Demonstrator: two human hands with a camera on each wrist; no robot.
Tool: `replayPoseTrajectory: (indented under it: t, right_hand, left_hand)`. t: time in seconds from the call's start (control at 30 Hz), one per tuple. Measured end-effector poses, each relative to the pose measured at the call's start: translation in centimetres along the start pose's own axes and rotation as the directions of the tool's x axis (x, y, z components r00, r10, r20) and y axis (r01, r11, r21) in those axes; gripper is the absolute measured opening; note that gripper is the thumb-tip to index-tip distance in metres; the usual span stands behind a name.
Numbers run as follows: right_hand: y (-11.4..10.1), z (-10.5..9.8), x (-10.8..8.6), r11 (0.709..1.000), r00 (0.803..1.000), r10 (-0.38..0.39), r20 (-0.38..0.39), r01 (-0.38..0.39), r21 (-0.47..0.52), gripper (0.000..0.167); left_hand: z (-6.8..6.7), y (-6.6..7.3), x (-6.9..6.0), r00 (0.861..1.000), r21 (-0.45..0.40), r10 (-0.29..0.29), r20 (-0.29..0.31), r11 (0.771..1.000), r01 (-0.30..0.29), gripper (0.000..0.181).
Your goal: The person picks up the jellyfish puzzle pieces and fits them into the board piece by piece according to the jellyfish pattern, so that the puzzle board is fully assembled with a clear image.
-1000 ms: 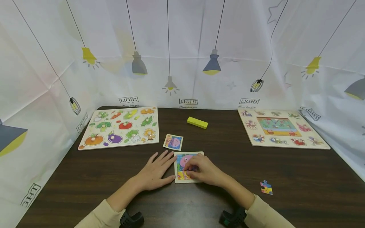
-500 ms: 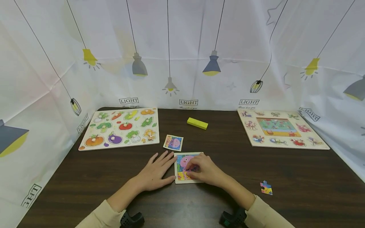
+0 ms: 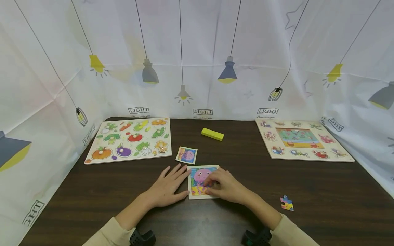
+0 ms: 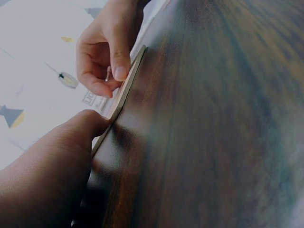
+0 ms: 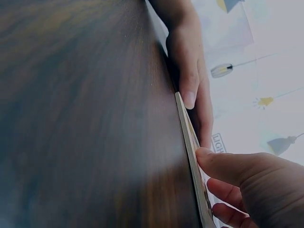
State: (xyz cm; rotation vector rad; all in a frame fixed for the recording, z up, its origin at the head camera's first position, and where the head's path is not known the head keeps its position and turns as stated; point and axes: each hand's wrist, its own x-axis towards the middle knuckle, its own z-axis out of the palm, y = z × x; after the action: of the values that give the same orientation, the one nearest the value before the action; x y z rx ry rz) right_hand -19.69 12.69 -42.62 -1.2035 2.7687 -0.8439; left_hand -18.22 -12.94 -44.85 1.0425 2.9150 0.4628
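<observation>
A small jigsaw puzzle (image 3: 201, 175) in a pale frame shows a pink octopus over a yellow seabed. Flat beside its left edge lies my left hand (image 3: 169, 187), fingers spread and straight, with the thumb at the frame's lower left corner. My right hand (image 3: 227, 186) hovers over the right half, its fingers loosely bent. In the right wrist view the right thumb (image 5: 223, 164) touches the frame (image 5: 192, 156). No piece shows between thumb and fingers; the puzzle's right part is hidden under the hand. A loose puzzle piece (image 3: 287, 203) lies to the right.
Behind the puzzle lies a small octopus picture card (image 3: 186, 155). Farther back is a yellow block (image 3: 212, 134). A vegetable puzzle board (image 3: 130, 140) stands at the back left, a sea-animal board (image 3: 303, 140) at the back right. A printed curtain (image 3: 197, 51) closes off the table's far edge.
My right hand has drawn slightly to the right, uncovering more of the octopus. The left hand stays in place, and the loose piece has not moved.
</observation>
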Motion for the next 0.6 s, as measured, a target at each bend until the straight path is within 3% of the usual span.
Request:
replayPoseTrajectory:
  t: [0.37,0.6]
  right_hand:
    - [0.9,-1.4,-2.1,0.999,0.999,-0.03,-0.039,0.029,-0.019,0.015]
    - [2.3,-2.7,-4.0,0.998,0.996,0.024,-0.091,-0.029,-0.062,0.017]
  left_hand:
    - [0.2,0.0,0.0,1.0,-0.002,-0.008,0.01,1.0,0.008,0.069]
    - [0.2,0.0,0.0,1.0,-0.011,0.0,0.012,1.0,0.0,0.069]
